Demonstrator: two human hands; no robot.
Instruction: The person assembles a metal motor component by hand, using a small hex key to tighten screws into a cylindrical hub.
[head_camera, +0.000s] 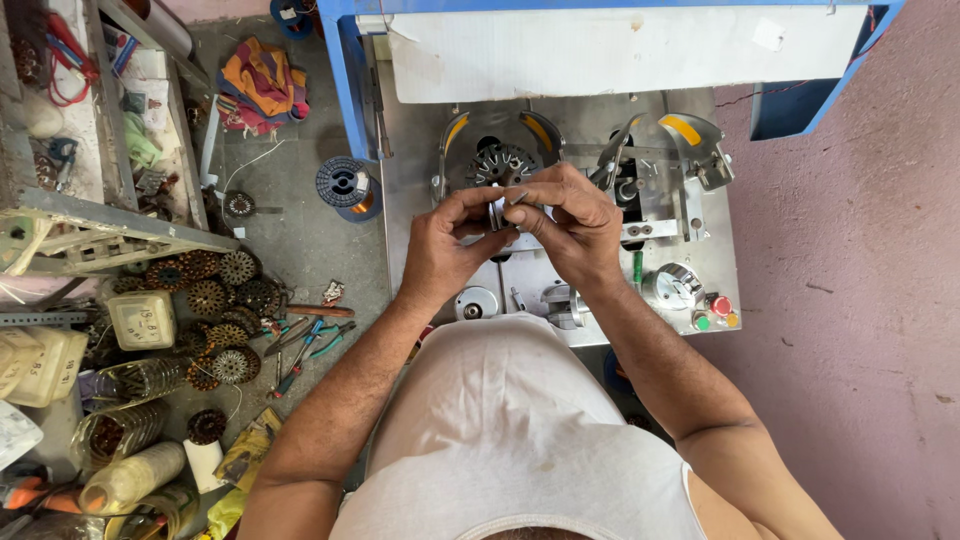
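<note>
My left hand (448, 243) and my right hand (570, 225) meet over a metal machine top (410, 180). Together they pinch a small shiny metal part (499, 212) between fingertips and thumbs. Just beyond the fingers a round toothed motor core (500, 162) sits in a curved metal holder with yellow-edged guards (456, 130). Much of the small part is hidden by my fingers.
Round metal knobs (678, 284) and small red, green and orange buttons (718, 312) sit at the machine's near right. A wire spool (345, 185) stands on the floor at left. Several toothed cores (222, 300), pliers (305, 345), plastic jars and a cluttered shelf (90, 130) crowd the left.
</note>
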